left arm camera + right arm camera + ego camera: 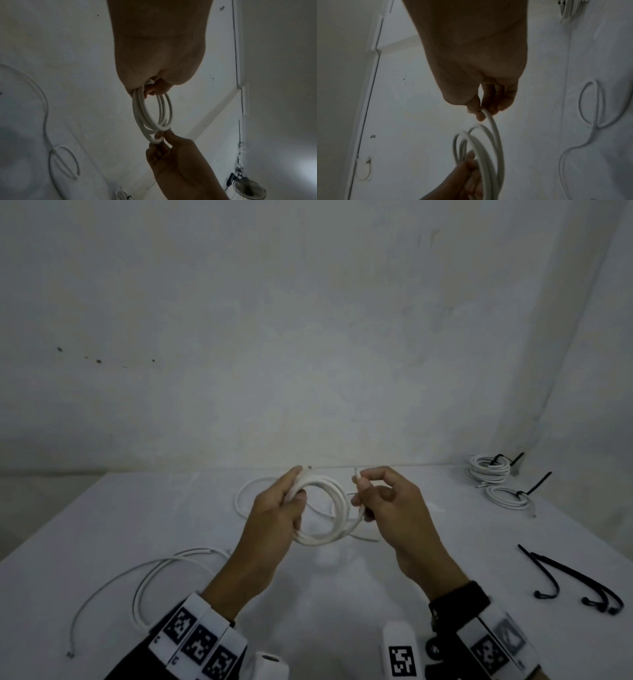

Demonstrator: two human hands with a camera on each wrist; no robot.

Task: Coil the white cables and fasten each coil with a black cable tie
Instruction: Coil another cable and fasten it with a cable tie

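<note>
A white cable coil (327, 510) (152, 115) (481, 146) of several loops hangs above the white table (137, 508). My left hand (284, 505) (154, 86) grips the coil's left side, thumb on top. My right hand (368, 491) (485, 111) pinches the cable's free end at the coil's right side, its tip poking up above my fingers. Two coils (488, 469) bound with black ties lie at the back right. Loose black cable ties (579, 580) lie at the right. No tie is in either hand.
One loose white cable (147, 577) lies uncoiled at the near left, another (246, 491) partly behind the held coil. The table ends at a bare wall (308, 337) just behind my hands.
</note>
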